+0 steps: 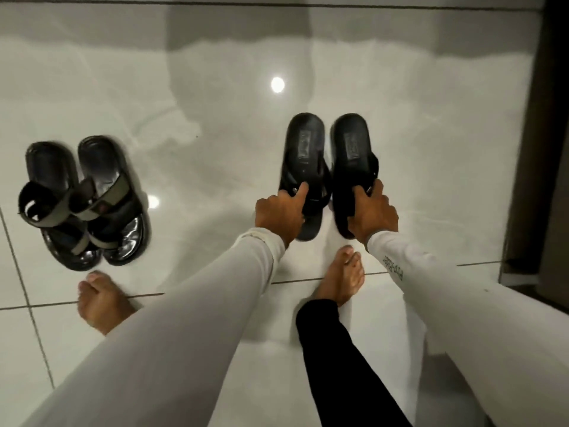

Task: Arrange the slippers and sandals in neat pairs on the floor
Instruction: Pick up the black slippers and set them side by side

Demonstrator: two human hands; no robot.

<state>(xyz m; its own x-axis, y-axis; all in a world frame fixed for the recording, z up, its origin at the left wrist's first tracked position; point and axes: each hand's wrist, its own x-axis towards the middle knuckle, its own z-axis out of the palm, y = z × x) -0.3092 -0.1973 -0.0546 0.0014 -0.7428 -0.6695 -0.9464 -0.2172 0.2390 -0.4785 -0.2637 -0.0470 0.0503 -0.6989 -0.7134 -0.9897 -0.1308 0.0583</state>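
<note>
Two black slippers lie side by side on the glossy white tile floor, heels pointing away from me. My left hand (278, 212) grips the strap end of the left black slipper (303, 149). My right hand (374, 212) grips the strap end of the right black slipper (352, 149). The two slippers almost touch along their inner edges. Far to the left a pair of black strapped sandals (83, 201) with grey-green bands stands together on the floor, apart from both hands.
My bare left foot (101, 300) is just below the sandals and my bare right foot (341, 277) is just below the black slippers. A dark door frame (535, 149) runs down the right edge. Ceiling lights reflect on the tiles.
</note>
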